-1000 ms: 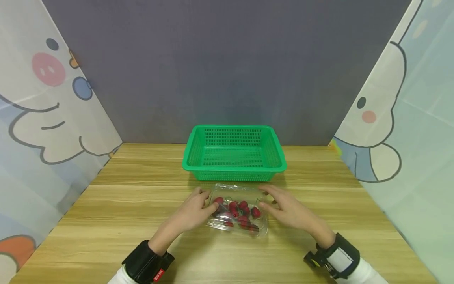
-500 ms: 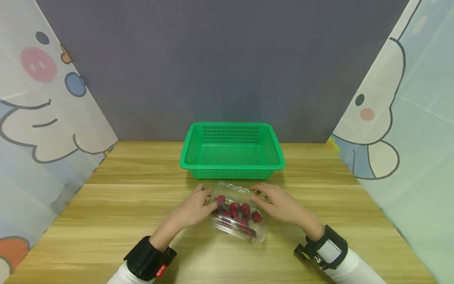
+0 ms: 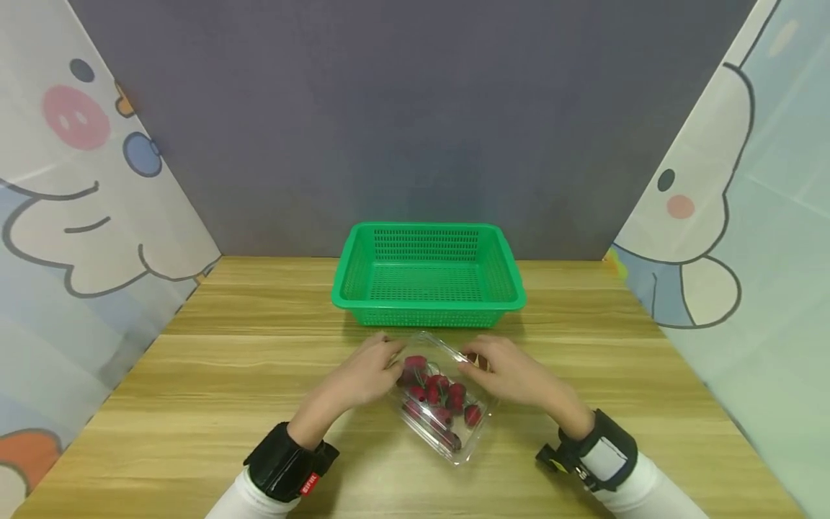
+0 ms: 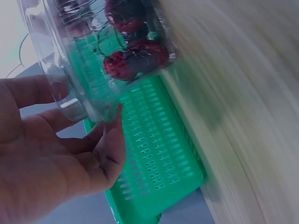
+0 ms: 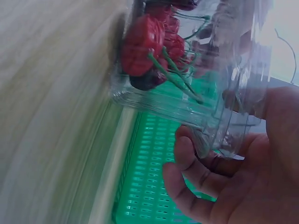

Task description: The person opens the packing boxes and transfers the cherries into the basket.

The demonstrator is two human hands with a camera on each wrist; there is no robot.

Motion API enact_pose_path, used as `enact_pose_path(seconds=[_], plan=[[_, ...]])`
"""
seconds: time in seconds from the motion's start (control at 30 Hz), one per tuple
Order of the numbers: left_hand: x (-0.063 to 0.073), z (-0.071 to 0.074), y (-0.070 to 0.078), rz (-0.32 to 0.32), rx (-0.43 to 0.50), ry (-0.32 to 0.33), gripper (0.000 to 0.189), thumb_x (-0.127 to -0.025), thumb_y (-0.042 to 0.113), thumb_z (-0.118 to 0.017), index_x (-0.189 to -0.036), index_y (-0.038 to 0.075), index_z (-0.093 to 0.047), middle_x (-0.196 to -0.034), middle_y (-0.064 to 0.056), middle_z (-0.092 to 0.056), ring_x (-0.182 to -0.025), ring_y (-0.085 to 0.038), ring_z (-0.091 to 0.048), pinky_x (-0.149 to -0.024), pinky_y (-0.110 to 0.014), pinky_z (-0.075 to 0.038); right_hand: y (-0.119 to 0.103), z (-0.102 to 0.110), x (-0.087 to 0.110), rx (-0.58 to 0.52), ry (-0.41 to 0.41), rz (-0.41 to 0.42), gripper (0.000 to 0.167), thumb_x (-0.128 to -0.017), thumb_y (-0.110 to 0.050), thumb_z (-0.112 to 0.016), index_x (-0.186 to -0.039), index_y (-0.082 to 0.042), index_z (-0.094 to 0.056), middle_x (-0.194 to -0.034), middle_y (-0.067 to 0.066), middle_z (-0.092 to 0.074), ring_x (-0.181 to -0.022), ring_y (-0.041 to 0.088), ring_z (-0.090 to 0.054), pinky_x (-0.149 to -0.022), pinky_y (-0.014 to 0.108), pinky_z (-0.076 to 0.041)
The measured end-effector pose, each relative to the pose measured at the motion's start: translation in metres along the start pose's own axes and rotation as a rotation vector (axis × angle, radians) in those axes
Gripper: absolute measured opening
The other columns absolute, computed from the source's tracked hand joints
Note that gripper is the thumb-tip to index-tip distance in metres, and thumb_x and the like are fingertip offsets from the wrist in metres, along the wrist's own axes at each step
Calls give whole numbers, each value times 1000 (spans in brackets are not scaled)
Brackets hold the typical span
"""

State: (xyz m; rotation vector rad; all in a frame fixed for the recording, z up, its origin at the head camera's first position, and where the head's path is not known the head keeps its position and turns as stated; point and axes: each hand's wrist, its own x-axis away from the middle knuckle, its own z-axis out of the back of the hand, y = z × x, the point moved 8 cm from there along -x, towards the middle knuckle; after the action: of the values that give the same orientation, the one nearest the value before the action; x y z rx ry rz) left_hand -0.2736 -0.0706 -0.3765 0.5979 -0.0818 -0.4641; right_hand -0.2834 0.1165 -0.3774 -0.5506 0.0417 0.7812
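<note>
A clear plastic box (image 3: 424, 431) of red fruits (image 3: 436, 389) is in front of the green basket, turned at an angle in the head view. Thin green stems (image 5: 175, 79) show on the fruits in the right wrist view. My left hand (image 3: 369, 371) grips the box's left side, its thumb and fingers on either side of the plastic rim (image 4: 77, 100) in the left wrist view. At the far right edge, my right hand (image 3: 509, 371) pinches the rim, with fingertips (image 5: 184, 144) curled under it in the right wrist view.
Just beyond the box stands a green perforated basket (image 3: 428, 305) on the wooden table (image 3: 259, 360). A dark grey panel (image 3: 415, 130) rises behind it. Cartoon-printed cloths (image 3: 707, 216) flank the table on both sides.
The box has turned clockwise in the head view, its near right corner swinging toward me. My right hand has shifted left, and the left hand slightly right, both staying at the box.
</note>
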Motion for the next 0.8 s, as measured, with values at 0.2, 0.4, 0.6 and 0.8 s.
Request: enact_pose_path(seconds=[0.2,0.4,0.6,0.8], plan=[[-6,2,4,-20,-7,34,41,-98,4,-60,-137,-10,-59,-131,-24,-62,-126,-41,-53,-107,-55,-43,-2,2,2,-15,-18,-15,25,-102,-20,-65,-115,0,-72,-96,0,-69,-81,7,-61,-70,27,-54],[-10,1,7,-45,-17,46,39,-96,1,-61,-134,-9,-61,-126,-21,-64,-121,-38,-57,-103,-53,-46,-3,3,5,-25,-28,-57,26,-102,-20,-65,-114,1,-72,-97,3,-71,-81,8,-63,-70,28,-55],[-14,-3,12,-78,-36,15,41,-102,13,-59,-136,-10,-60,-124,-20,-61,-118,-35,-56,-100,-51,-48,-6,5,8,-17,-19,-96,20,-100,-20,-67,-107,-2,-73,-91,-1,-70,-79,8,-63,-68,28,-54],[-12,-8,14,-38,-37,-20,77,-98,49,-68,-145,-9,-52,-133,-20,-54,-123,-34,-51,-100,-50,-48,-11,6,9,-47,-13,-123,19,-100,-20,-68,-103,-2,-74,-87,-1,-70,-75,7,-63,-65,26,-54]])
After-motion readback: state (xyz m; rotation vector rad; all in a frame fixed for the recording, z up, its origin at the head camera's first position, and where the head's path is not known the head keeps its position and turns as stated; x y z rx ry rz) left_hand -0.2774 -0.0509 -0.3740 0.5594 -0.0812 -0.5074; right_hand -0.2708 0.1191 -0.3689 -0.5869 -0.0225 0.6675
